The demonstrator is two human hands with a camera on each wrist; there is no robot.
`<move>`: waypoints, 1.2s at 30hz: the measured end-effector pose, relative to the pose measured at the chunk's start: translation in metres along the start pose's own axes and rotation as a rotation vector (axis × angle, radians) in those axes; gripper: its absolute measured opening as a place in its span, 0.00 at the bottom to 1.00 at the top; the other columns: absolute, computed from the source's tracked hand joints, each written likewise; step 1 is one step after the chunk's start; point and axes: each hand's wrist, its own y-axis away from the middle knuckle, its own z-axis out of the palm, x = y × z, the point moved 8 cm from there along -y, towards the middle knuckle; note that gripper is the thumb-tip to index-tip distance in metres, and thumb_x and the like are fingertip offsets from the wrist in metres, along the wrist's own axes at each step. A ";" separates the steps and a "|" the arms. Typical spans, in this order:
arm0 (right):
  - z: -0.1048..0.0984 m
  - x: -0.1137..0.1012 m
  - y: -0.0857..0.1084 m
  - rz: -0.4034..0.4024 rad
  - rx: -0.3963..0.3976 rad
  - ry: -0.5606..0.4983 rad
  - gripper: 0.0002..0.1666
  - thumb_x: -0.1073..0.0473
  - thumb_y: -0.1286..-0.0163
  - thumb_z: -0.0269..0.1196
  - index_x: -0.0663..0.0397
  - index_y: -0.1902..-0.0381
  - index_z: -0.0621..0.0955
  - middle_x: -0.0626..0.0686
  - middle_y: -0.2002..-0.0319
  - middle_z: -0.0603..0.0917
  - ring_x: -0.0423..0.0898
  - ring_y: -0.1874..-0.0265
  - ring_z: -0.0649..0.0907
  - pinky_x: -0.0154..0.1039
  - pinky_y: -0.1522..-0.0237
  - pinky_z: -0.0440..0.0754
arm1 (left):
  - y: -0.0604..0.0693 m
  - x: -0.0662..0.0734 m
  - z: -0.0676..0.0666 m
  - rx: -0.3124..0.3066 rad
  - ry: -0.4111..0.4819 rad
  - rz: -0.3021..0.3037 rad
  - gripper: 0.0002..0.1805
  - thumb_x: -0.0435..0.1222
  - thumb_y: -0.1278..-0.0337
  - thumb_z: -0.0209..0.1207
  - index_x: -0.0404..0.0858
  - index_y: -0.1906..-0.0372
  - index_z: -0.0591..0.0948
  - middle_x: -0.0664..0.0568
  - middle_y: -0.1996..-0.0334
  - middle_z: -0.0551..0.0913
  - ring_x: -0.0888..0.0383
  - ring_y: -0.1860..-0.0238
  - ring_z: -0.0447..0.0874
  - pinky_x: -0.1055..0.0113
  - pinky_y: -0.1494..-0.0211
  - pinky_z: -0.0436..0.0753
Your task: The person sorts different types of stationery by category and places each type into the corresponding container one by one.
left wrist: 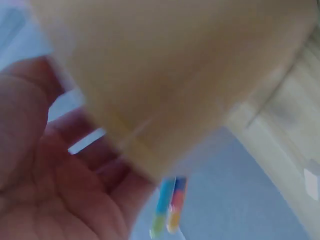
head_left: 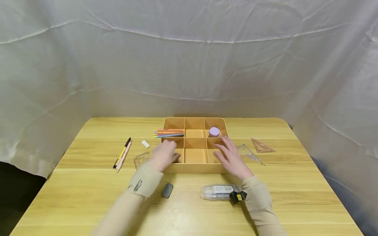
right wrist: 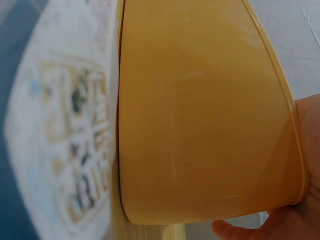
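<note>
An orange divided organizer box (head_left: pixel 195 168) stands on the table between both hands. My left hand (head_left: pixel 164 154) reaches over its left wall into the front-left compartment. In the blurred left wrist view the palm shows, but the box wall hides the fingertips and anything they may hold. My right hand (head_left: pixel 234 160) rests at the right wall, its fingers spread over the front-right compartment and nothing held. Behind the left hand, colored pencils (head_left: pixel 169 133) lie in the back-left compartment, their ends jutting past the left rim. A lilac rounded item (head_left: pixel 214 132) sits in the back-right compartment.
Left of the box lie two pens (head_left: pixel 122 154), a white eraser (head_left: pixel 145 144) and a clear set square (head_left: pixel 141 159). More set squares (head_left: pixel 262 146) lie to the right. In front are a dark grey oval item (head_left: pixel 167 190) and a clear labelled case (head_left: pixel 218 192).
</note>
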 end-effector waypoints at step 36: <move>-0.005 0.001 0.005 0.009 0.001 -0.008 0.23 0.57 0.22 0.54 0.62 0.36 0.76 0.66 0.22 0.57 0.68 0.21 0.52 0.73 0.25 0.49 | 0.091 0.010 0.021 -0.392 0.274 0.030 0.29 0.15 0.65 0.68 0.38 0.52 0.81 0.49 0.53 0.83 0.50 0.49 0.80 0.51 0.41 0.82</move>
